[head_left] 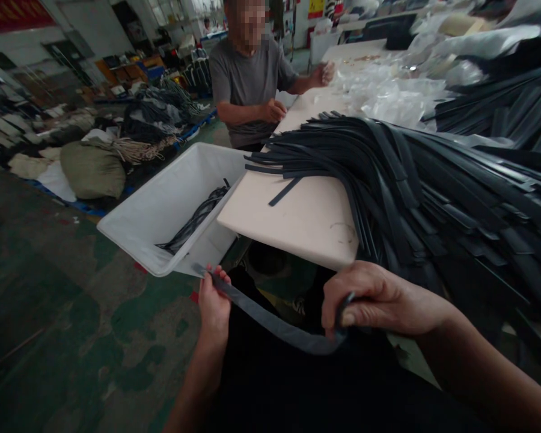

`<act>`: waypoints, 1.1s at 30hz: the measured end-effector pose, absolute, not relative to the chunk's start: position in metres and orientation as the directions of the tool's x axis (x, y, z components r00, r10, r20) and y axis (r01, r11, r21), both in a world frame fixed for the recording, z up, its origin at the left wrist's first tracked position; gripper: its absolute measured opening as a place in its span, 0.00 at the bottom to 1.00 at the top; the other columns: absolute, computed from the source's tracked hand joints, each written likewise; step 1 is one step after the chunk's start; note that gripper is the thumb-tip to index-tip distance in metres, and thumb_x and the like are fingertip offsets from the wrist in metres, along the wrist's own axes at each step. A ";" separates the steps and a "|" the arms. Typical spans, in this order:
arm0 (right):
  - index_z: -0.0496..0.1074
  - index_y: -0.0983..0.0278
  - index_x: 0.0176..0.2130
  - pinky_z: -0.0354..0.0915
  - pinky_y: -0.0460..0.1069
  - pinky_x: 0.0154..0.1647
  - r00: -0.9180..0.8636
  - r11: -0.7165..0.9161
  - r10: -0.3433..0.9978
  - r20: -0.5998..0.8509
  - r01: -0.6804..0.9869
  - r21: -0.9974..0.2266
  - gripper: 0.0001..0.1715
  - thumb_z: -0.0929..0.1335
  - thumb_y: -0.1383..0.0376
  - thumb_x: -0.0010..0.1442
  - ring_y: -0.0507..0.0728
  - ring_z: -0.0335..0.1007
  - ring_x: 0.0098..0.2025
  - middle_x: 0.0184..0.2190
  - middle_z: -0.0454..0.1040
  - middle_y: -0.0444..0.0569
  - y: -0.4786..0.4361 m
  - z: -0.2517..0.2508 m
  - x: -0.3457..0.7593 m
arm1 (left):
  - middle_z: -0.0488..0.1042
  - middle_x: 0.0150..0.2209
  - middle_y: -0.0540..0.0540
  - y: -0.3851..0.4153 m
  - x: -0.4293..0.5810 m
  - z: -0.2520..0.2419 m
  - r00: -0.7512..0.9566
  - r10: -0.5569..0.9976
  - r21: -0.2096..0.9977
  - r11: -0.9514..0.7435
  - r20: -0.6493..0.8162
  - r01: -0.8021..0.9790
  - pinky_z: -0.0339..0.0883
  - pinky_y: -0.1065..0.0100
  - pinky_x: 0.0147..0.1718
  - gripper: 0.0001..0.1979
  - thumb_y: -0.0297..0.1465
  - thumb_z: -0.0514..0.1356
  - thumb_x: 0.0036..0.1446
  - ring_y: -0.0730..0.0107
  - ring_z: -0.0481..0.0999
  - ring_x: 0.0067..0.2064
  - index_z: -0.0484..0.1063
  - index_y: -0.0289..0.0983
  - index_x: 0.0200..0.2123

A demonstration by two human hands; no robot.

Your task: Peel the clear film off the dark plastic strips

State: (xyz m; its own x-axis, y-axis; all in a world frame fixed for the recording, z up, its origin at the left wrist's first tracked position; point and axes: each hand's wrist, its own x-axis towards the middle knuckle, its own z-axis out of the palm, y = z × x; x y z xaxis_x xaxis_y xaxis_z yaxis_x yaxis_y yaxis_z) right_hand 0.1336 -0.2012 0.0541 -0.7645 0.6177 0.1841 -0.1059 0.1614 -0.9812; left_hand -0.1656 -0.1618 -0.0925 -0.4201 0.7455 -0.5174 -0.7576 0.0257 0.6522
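A dark, flat strap (270,316) sags between my two hands in front of my lap. My left hand (214,294) is closed round one end, and a short tip sticks out past the fingers towards the white bin. Near the table's front corner, my right hand (365,300) pinches the other part of it. Something small and dark pokes up from the right fingers; I cannot tell if it is the strap's end or a tool. A thick pile of similar black straps (388,162) lies over the table (293,216) and hangs off its right side.
A white bin (139,210) with several dark strips (198,219) in it stands left of the table. A co-worker in a grey shirt (247,78) is at the table's far left side. Clear plastic bags (397,96) lie further back. Sacks (92,168) and bundles cover the floor at left.
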 end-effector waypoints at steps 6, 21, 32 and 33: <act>0.79 0.67 0.44 0.70 0.47 0.43 -0.511 -0.011 0.858 0.046 -0.109 -0.994 0.19 0.68 0.54 0.65 0.53 0.75 0.40 0.41 0.79 0.52 -0.171 0.029 0.114 | 0.78 0.30 0.47 -0.207 -0.138 -0.094 -0.215 0.966 0.967 0.092 -0.144 -0.238 0.70 0.71 0.28 0.15 0.40 0.61 0.60 0.71 0.75 0.27 0.72 0.37 0.46; 0.80 0.62 0.40 0.56 0.58 0.63 -0.411 -0.105 0.897 0.164 -0.558 -0.823 0.16 0.74 0.54 0.57 0.60 0.65 0.61 0.62 0.68 0.52 -0.133 0.008 0.113 | 0.77 0.30 0.47 -0.219 -0.107 -0.076 0.279 0.918 0.955 0.296 -0.281 -0.012 0.68 0.68 0.30 0.16 0.44 0.63 0.57 0.67 0.74 0.28 0.76 0.38 0.41; 0.80 0.64 0.45 0.68 0.49 0.42 -0.334 0.088 0.925 0.181 -0.276 -0.957 0.18 0.69 0.55 0.62 0.53 0.73 0.40 0.43 0.79 0.50 -0.139 0.026 0.087 | 0.79 0.43 0.41 -0.179 -0.097 -0.042 0.181 0.969 0.935 0.215 -0.169 -0.281 0.68 0.64 0.47 0.20 0.35 0.68 0.52 0.55 0.76 0.50 0.75 0.38 0.49; 0.79 0.64 0.46 0.67 0.46 0.34 -0.335 0.049 0.932 0.137 -0.258 -0.965 0.18 0.68 0.56 0.63 0.51 0.71 0.33 0.37 0.79 0.48 -0.142 0.025 0.084 | 0.80 0.42 0.42 -0.176 -0.093 -0.037 0.175 0.973 0.946 0.194 -0.151 -0.261 0.68 0.65 0.46 0.20 0.36 0.68 0.53 0.56 0.76 0.48 0.76 0.38 0.48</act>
